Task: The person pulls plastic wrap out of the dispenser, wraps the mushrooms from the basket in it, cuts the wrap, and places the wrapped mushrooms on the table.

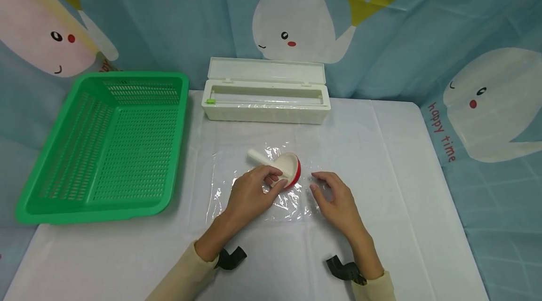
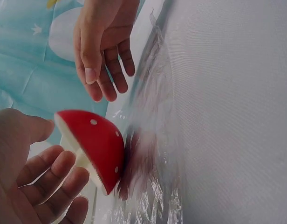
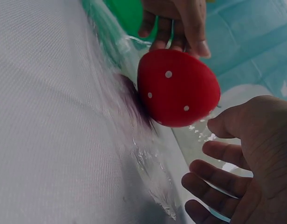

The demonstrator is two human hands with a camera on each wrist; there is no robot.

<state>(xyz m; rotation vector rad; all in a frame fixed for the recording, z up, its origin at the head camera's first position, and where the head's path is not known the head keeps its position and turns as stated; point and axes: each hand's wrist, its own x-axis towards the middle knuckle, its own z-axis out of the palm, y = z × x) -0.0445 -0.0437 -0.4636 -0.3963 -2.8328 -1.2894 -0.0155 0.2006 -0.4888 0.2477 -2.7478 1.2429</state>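
Observation:
A toy mushroom (image 1: 290, 166) with a red, white-dotted cap (image 2: 99, 144) and a pale stem (image 1: 259, 156) lies tilted on a sheet of clear plastic wrap (image 1: 288, 207). Its cap rests against the wrap and the stem points toward the upper left. My left hand (image 1: 255, 188) is at the cap's pale underside, thumb and fingers loosely bent with a gap between them; whether the fingertips touch it I cannot tell. To the right of the cap (image 3: 178, 88), my right hand (image 1: 338, 202) hovers apart from it, fingers relaxed and holding nothing.
A green plastic basket (image 1: 179, 150) stands on the left of the white-covered table (image 1: 402, 225). Behind the wrap sits a white cling film dispenser (image 1: 267, 115), its lid raised and a green slider at its left end. A whale-print curtain (image 1: 178, 14) hangs behind.

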